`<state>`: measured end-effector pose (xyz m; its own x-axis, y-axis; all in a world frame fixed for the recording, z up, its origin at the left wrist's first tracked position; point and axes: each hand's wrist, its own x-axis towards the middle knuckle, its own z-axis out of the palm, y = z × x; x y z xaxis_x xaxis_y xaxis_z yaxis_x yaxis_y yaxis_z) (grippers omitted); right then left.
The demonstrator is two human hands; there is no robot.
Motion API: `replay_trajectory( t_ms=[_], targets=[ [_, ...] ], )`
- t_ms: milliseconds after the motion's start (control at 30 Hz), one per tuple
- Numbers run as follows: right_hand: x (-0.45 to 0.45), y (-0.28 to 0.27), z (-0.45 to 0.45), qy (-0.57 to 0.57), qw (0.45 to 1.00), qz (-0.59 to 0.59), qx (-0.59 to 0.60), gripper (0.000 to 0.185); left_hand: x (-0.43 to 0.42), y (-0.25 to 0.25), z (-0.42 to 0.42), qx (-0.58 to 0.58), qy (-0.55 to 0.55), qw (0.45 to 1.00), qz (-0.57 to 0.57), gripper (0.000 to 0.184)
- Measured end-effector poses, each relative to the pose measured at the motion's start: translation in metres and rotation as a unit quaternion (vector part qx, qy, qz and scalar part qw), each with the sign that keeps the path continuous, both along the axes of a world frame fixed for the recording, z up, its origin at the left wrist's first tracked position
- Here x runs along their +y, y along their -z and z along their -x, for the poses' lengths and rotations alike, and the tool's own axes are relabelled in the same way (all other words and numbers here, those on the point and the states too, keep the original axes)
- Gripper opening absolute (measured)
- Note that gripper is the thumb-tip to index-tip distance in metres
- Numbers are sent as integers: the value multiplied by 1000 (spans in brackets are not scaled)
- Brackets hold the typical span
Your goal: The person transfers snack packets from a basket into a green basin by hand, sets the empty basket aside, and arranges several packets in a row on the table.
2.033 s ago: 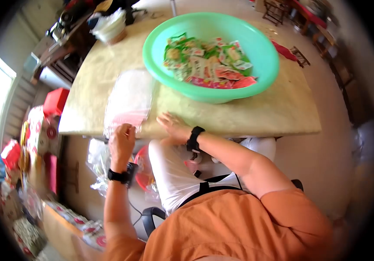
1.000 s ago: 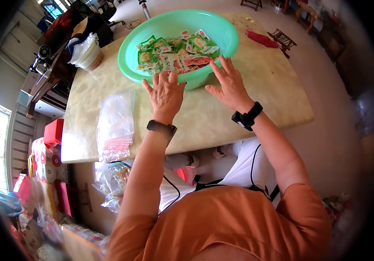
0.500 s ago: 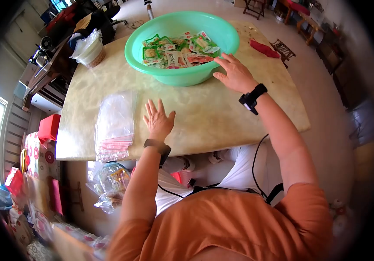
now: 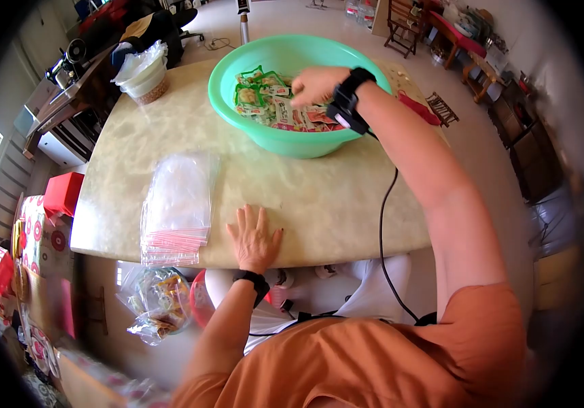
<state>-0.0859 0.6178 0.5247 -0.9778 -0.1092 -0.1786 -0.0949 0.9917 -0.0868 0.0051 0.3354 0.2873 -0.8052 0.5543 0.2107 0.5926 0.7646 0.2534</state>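
Observation:
A green plastic basin [image 4: 298, 144] on the table holds several small sealed food packets [image 4: 284, 111], some with green edges and some pink and white. My right hand [image 4: 319, 86] is over the packets inside the basin, its fingers bent and a little apart; I see nothing held in it, though part of the fingers is hidden. Flat on the table near the front edge rests my left hand [image 4: 254, 241], open with fingers spread. To its left lies a stack of clear plastic bags [image 4: 178, 197] with pink-striped ends.
The table [image 4: 122, 146] has a rounded far edge. At its back left stands a lidded tub [image 4: 146, 78] covered with plastic. A red cloth [image 4: 419, 109] lies at the right edge. Below the front edge is a clear bag of packets [image 4: 163, 299]. A black cable [image 4: 383, 238] hangs beside my right arm.
My right hand has moved from the basin's near rim to over the packets inside. My left hand has come down onto the table closer to the front edge. The view has shifted slightly.

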Motion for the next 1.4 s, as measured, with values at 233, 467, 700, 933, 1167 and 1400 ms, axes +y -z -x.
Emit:
replay_trajectory(
  t_ms=[233,467,700,933,1167,1400],
  targets=[
    [7,23,98,56,981,-32,182,39,-1,-6,2,-45,-8,999,-18,63],
    [8,93,116,151,984,-61,-73,78,-1,-10,3,-68,-16,997,-20,62],
    [-15,101,105,147,975,-91,-138,77,-1,-11,4,-80,-19,996,-19,63],
    [7,90,104,211,970,95,-79,18,-1,-12,3,-80,-19,996,-32,63],
    [30,25,51,158,830,530,73,25,-1,-9,1,-46,-22,998,-34,62],
    [-52,24,-95,-41,857,513,-37,32,0,-10,0,-57,-25,998,-21,62]
  ],
)
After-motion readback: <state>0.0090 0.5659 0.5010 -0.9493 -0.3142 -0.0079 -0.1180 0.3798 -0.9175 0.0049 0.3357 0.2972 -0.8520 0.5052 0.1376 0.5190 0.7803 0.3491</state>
